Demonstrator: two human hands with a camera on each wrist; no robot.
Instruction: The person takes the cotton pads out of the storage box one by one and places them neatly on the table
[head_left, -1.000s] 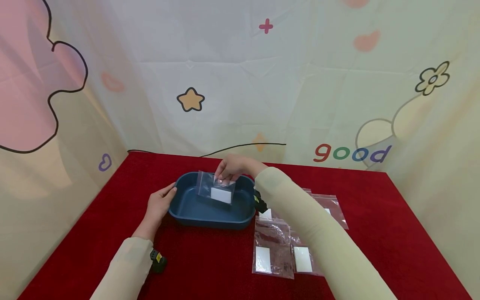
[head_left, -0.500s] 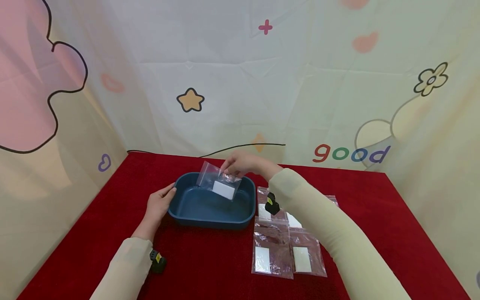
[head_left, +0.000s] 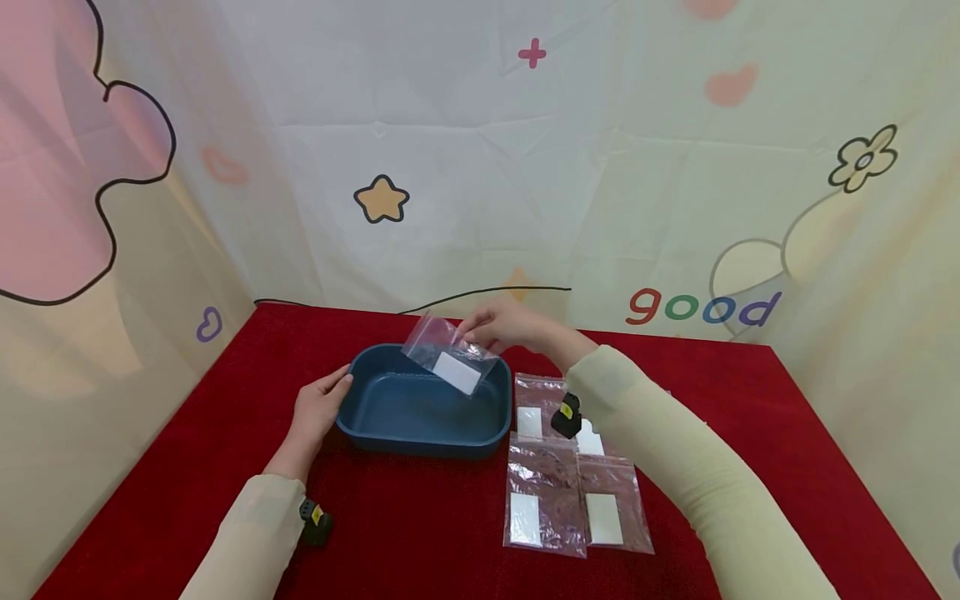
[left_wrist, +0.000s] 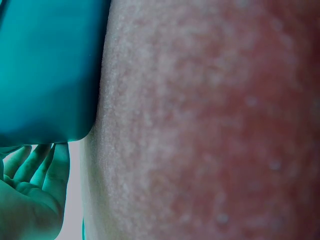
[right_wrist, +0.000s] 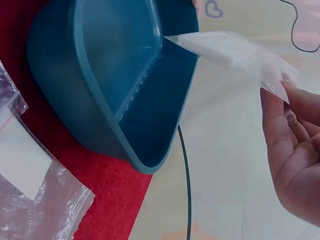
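Observation:
A blue plastic basin (head_left: 423,417) stands on the red cloth. My left hand (head_left: 317,412) holds its left end, thumb at the rim; in the left wrist view the fingers (left_wrist: 56,167) reach the outer wall. Above the basin's back right part, my right hand (head_left: 504,325) pinches a clear zip bag (head_left: 427,340) with a white rectangular piece in it. That bag hangs tilted, its white piece (head_left: 457,372) toward the lower right. In the right wrist view, thumb and fingers grip one edge of the bag (right_wrist: 225,47), apart from the basin wall. The basin's visible floor holds nothing.
Several similar zip bags (head_left: 555,467) with white pieces lie on the red cloth (head_left: 405,525) to the right of the basin; my right sleeve (head_left: 660,425) covers some of them. A printed curtain (head_left: 465,167) hangs behind the table.
My right hand has moved right and slightly up, lifting the zip bag from inside the basin to above its back right part. The bag tilts more now. My left hand stays put.

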